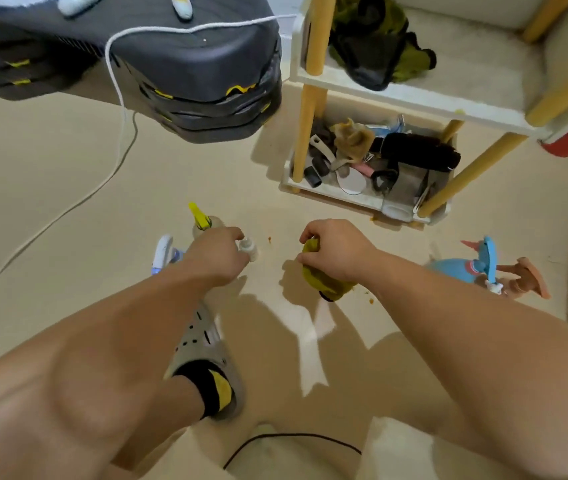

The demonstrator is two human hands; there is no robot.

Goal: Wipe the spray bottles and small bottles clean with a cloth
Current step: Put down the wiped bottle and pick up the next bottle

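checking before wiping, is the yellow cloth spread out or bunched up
Bunched up: the yellow cloth is a crumpled wad, gripped at its top by the right hand.

- No text, brand or number can be read
- small bottle [248, 249] pinched in the left hand [218, 258]: label too blurred
- cloth [324, 284] gripped in the right hand [336, 254]: no legible print
- blue spray bottle [462, 268] right of the right hand: nothing legible

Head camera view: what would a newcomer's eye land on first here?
At centre, the left hand pinches a small white bottle and the right hand grips a yellow-green cloth. A yellow-nozzled spray bottle stands just behind the left hand; a blue spray bottle lies at far right.
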